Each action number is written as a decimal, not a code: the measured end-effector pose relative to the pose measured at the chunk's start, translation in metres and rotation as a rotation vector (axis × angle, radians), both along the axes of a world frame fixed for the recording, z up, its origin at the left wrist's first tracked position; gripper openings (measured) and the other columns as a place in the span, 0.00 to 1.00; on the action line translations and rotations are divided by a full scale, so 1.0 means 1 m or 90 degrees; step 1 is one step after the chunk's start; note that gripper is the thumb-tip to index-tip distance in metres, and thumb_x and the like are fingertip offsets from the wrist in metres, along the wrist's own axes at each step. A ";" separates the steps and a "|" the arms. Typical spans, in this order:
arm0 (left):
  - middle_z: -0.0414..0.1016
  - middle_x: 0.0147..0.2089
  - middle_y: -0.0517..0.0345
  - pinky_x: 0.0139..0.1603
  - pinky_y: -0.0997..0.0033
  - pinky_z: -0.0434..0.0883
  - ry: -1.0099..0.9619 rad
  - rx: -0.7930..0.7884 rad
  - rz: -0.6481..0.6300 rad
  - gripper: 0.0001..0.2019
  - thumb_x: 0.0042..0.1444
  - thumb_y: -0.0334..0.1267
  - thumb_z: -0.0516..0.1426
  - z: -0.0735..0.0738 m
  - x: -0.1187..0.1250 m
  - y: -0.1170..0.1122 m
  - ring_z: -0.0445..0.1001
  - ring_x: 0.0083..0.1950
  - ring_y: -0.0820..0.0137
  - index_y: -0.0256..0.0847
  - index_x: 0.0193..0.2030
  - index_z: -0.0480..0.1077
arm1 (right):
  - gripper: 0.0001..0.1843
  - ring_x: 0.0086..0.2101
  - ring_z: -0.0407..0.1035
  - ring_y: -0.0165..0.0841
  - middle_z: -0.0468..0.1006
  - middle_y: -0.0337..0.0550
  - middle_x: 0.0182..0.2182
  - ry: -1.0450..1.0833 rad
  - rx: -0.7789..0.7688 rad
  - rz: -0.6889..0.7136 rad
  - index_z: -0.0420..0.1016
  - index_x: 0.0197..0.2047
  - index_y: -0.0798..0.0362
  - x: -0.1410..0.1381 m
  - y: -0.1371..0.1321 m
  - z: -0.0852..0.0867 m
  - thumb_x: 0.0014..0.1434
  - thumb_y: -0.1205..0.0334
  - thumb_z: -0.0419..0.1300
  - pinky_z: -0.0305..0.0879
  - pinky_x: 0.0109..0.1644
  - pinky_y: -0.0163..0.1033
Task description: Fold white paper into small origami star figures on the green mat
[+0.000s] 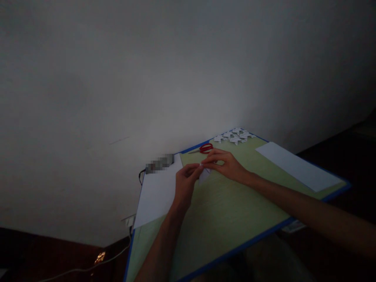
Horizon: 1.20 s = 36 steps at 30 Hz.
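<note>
A small piece of folded white paper [205, 177] is pinched between my two hands above the middle of the table. My left hand [188, 178] grips it from the left, thumb and fingers pressed together. From the right, my right hand [226, 164] also pinches it, with its fingertips close to the left ones. The fingers hide much of the paper's upper part. Just beyond my right hand lies a pair of scissors [205, 148] with red handles, blades pointing left. Several white folded paper stars [235, 139] are grouped at the far corner.
The light green table [235, 219] has a blue edge and stands against a grey wall [176, 78]. White sheets [155, 194] lie at the left, a white paper strip [296, 164] at the right. A pixelated object sits at the back left; a white cable [111, 258] runs below.
</note>
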<state>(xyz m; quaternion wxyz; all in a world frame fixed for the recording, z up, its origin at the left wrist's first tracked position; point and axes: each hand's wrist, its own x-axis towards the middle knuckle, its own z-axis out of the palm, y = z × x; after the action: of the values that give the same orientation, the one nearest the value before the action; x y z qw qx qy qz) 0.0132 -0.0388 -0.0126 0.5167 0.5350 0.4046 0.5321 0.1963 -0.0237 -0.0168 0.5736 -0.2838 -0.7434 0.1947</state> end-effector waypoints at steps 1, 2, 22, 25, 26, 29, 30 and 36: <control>0.81 0.32 0.54 0.35 0.73 0.69 -0.012 -0.008 -0.004 0.14 0.47 0.44 0.70 0.000 0.000 0.000 0.75 0.31 0.72 0.37 0.35 0.79 | 0.12 0.34 0.71 0.32 0.77 0.42 0.33 -0.001 -0.005 -0.004 0.83 0.39 0.50 0.000 0.000 0.001 0.62 0.51 0.65 0.68 0.39 0.38; 0.81 0.31 0.55 0.35 0.73 0.69 -0.024 -0.015 -0.009 0.14 0.47 0.44 0.70 -0.001 0.000 0.001 0.75 0.31 0.72 0.37 0.36 0.79 | 0.12 0.32 0.70 0.31 0.76 0.41 0.32 -0.002 -0.008 -0.009 0.82 0.38 0.51 0.000 -0.001 0.002 0.62 0.51 0.65 0.67 0.37 0.37; 0.83 0.39 0.50 0.42 0.67 0.73 -0.076 -0.022 -0.001 0.16 0.46 0.43 0.71 -0.001 -0.003 0.005 0.79 0.37 0.68 0.37 0.40 0.82 | 0.13 0.43 0.73 0.35 0.78 0.45 0.41 -0.083 0.107 0.023 0.81 0.53 0.43 0.003 0.000 0.000 0.67 0.60 0.61 0.71 0.49 0.44; 0.84 0.38 0.49 0.41 0.67 0.73 -0.059 -0.020 0.003 0.15 0.46 0.43 0.70 0.000 -0.001 0.004 0.79 0.36 0.68 0.37 0.39 0.82 | 0.13 0.41 0.73 0.35 0.78 0.44 0.40 -0.073 0.109 0.024 0.82 0.52 0.44 0.004 0.001 -0.001 0.66 0.60 0.61 0.71 0.47 0.43; 0.84 0.38 0.49 0.41 0.67 0.73 -0.056 -0.021 0.003 0.16 0.47 0.43 0.70 0.000 -0.001 0.003 0.79 0.35 0.68 0.37 0.40 0.82 | 0.13 0.41 0.73 0.34 0.78 0.44 0.40 -0.071 0.109 0.024 0.82 0.52 0.44 0.004 0.001 -0.002 0.66 0.60 0.61 0.71 0.47 0.43; 0.84 0.40 0.47 0.42 0.66 0.73 -0.046 -0.019 0.003 0.16 0.47 0.43 0.71 0.002 -0.001 0.000 0.80 0.36 0.68 0.36 0.41 0.82 | 0.13 0.41 0.72 0.34 0.78 0.44 0.40 -0.074 0.101 0.026 0.82 0.52 0.43 0.005 0.002 -0.002 0.66 0.60 0.61 0.71 0.46 0.42; 0.84 0.40 0.46 0.43 0.66 0.74 -0.040 -0.016 0.005 0.16 0.47 0.43 0.71 0.003 -0.001 0.000 0.80 0.36 0.67 0.36 0.41 0.82 | 0.13 0.41 0.72 0.34 0.78 0.44 0.40 -0.076 0.098 0.026 0.82 0.51 0.43 0.006 0.002 -0.003 0.66 0.59 0.61 0.71 0.46 0.42; 0.84 0.40 0.46 0.42 0.64 0.74 -0.006 0.009 0.011 0.16 0.47 0.44 0.71 0.003 -0.003 0.001 0.80 0.36 0.65 0.36 0.40 0.82 | 0.12 0.40 0.72 0.33 0.77 0.43 0.39 -0.079 0.110 0.012 0.82 0.51 0.42 0.006 0.002 -0.003 0.65 0.59 0.62 0.71 0.44 0.40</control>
<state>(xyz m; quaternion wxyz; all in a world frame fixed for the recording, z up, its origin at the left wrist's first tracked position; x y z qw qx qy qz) 0.0107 -0.0377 -0.0093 0.5099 0.5325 0.4029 0.5422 0.2019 -0.0220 -0.0203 0.5470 -0.2378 -0.7940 0.1172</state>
